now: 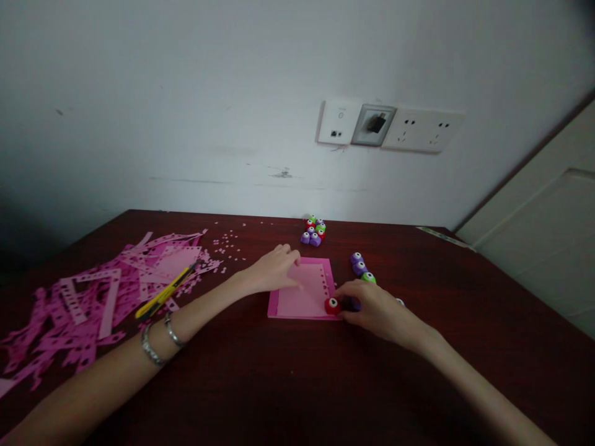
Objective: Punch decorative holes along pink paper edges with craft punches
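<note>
Head | pink sheets (301, 300) are laid short of bench's (279, 378) far edge, seemingly steadied by left hand's (272, 271) spread fingers | red punch (332, 305) is set at sheets' near right corner, seemingly aligned with hole row (325, 280); right hand's (379, 306) fingers are curled beside, grip cannot be told

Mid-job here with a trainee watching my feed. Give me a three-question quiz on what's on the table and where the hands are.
1. True or false: the yellow utility knife lies to the left of the stacked pink sheets.
2. Multiple choice: which hand is at the red craft punch? A) the left; B) the right.
3. Count: how many silver bracelets are visible?

Key:
1. True.
2. B, the right hand.
3. Two.
</note>
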Demonstrator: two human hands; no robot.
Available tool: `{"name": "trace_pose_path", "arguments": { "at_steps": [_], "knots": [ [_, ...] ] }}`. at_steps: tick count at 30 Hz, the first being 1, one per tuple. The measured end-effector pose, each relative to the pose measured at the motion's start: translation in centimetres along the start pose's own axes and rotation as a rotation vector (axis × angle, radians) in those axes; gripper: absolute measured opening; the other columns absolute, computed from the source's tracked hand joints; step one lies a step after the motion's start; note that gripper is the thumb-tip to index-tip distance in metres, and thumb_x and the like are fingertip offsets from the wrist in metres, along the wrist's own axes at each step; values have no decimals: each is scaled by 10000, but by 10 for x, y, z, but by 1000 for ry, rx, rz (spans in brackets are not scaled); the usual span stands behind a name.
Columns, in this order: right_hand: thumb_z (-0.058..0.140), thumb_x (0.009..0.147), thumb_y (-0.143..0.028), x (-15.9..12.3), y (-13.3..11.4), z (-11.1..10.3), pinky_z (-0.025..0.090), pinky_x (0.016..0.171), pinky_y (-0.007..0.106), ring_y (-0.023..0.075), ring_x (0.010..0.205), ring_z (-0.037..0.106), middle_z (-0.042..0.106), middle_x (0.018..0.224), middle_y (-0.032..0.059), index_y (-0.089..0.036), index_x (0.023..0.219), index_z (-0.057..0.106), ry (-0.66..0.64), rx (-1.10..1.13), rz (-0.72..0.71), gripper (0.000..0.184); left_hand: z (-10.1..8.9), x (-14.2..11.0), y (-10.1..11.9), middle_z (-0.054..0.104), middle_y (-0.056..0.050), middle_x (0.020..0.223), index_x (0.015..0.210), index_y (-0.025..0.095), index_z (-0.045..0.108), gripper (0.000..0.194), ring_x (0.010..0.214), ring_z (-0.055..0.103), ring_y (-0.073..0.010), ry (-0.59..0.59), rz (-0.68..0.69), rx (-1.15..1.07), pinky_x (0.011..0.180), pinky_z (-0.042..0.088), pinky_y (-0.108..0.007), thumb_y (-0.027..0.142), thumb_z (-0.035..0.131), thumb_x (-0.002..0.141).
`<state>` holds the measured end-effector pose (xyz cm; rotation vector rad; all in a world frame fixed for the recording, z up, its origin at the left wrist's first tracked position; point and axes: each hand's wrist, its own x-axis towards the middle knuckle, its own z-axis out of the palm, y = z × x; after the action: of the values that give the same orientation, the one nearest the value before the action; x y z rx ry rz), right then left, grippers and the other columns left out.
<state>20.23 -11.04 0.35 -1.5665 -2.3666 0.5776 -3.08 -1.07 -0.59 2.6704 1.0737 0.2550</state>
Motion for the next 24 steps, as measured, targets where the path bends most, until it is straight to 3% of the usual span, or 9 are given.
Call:
{"name": "trace_pose_path", "arguments": {
  "at_steps": [3,6,20,24],
  "knots": [
    [597,747,-234,0,-1,-2,437,710,293,182,800,559,636,898,32,-238,960,661,-9,-10,-2,222,1,-2,7,478,-74,1020,980,158,511,495,937,438,-217,-183,123,-78,785,357,-305,513,609,650],
    [604,737,-213,0,-2,-3,431,716,290,176,788,558,636,895,35,-240,966,666,-27,-16,-11,240,6,-1,6,494,-80,1015,986,136,505,506,908,461,-209,-255,134,-132,758,354,-288,487,625,642],
    [611,744,-216,0,-5,-4,425,712,282,173,785,554,632,902,47,-208,969,659,-42,-5,-19,230,11,2,3,518,-85,1009,988,125,509,535,884,484,-198,-244,136,-159,735,357,-263,476,661,615],
    [633,739,-277,-2,-10,-13,438,697,269,160,760,566,640,879,43,-191,938,653,11,76,6,217,7,1,5,536,-77,981,960,129,523,510,838,492,-179,-216,121,-232,712,361,-262,500,648,632]
  ]
}}
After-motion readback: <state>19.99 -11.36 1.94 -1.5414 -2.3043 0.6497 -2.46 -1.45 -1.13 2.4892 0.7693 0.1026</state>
